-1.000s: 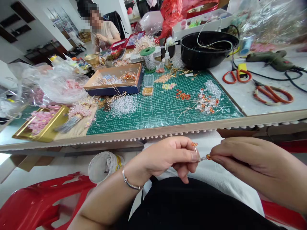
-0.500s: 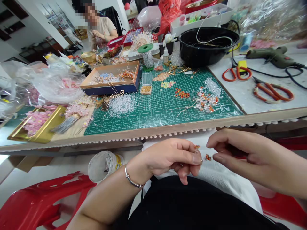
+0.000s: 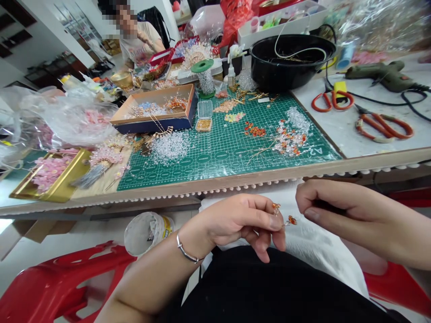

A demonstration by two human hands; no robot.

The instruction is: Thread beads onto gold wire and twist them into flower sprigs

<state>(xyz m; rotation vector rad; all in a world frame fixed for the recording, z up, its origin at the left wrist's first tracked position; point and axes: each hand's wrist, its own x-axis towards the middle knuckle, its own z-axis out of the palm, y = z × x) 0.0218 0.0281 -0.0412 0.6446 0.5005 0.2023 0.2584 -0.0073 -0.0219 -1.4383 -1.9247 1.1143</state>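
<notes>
Over my lap, my left hand [image 3: 244, 220] pinches a small beaded sprig with orange flower beads [image 3: 292, 220] and clear beads between thumb and fingers. To its right, a short gap away, my right hand [image 3: 340, 207] is closed with thumb and forefinger pressed together; whatever they hold, if anything, is too fine to make out. On the green cutting mat [image 3: 218, 167] beyond lie a cluster of orange-and-clear beaded sprigs [image 3: 289, 141], loose orange flower beads [image 3: 254, 130], a heap of clear beads [image 3: 171, 147] and an open little case of gold beads [image 3: 204, 124].
Two orange-handled tools [image 3: 384, 127] [image 3: 332, 102] and a glue gun [image 3: 380, 74] lie on the right. Behind the mat stand a black basin [image 3: 283, 74], a bead spool [image 3: 206, 80] and a box of ornaments [image 3: 158, 121]. A person [image 3: 141, 45] sits across. A red stool [image 3: 43, 282] is lower left.
My right hand has drawn slightly right, away from the sprig, and its thumb and forefinger have come together. My left hand keeps its pinch while its lower fingers shift. The person opposite raised a hand.
</notes>
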